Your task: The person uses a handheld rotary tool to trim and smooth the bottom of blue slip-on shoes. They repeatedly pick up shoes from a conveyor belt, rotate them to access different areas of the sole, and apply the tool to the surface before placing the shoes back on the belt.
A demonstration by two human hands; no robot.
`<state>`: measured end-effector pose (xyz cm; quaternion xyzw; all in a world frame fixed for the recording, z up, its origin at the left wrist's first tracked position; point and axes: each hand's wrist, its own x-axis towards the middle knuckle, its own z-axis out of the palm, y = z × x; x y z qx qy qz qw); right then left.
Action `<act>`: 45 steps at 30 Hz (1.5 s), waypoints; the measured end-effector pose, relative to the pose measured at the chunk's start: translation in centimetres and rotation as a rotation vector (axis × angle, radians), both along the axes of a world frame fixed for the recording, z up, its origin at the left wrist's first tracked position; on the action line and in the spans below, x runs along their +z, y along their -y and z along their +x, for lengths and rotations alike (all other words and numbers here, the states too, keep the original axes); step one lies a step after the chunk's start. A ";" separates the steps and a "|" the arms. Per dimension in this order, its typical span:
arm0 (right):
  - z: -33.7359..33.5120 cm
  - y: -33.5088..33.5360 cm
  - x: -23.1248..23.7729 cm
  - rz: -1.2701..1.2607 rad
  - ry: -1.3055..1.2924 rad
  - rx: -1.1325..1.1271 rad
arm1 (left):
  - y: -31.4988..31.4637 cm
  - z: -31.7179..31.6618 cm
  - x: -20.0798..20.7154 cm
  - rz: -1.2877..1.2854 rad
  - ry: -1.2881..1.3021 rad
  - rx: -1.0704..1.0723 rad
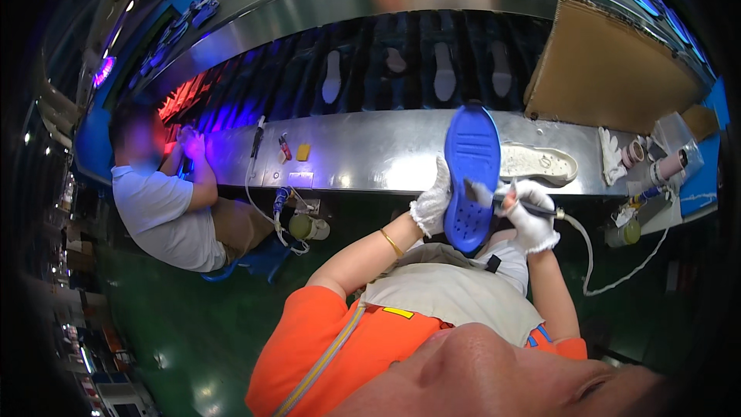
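A blue shoe sole stands tilted in front of me at the bench edge, its holed heel part toward my lap. My left hand, in a white knit glove, grips its left side. In my gloved right hand is a brush with a dark handle and a white hose running off to the right. The fingers wrap around the handle, and the pale bristles lie over the sole's lower half; whether they touch it I cannot tell. Behind the blue sole, a white shoe sole lies on the metal bench.
Beyond the bench, a dark conveyor carries several pale insole-shaped pieces. Cardboard leans at the right, near a loose glove and tape rolls. A yellow sponge lies left. A co-worker sits farther left.
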<state>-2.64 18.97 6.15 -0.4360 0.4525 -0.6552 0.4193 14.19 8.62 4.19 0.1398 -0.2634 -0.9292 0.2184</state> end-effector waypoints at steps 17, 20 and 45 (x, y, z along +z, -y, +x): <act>1.9 2.6 3.5 -0.175 -0.274 0.107 | 4.7 -3.0 3.4 -0.054 -0.621 0.198; 1.8 2.7 4.3 0.004 0.053 0.043 | 5.3 -2.9 3.6 -0.012 -0.657 0.197; -1.2 3.8 5.0 0.224 -0.264 0.236 | 8.7 -2.4 5.9 -0.557 0.251 -0.037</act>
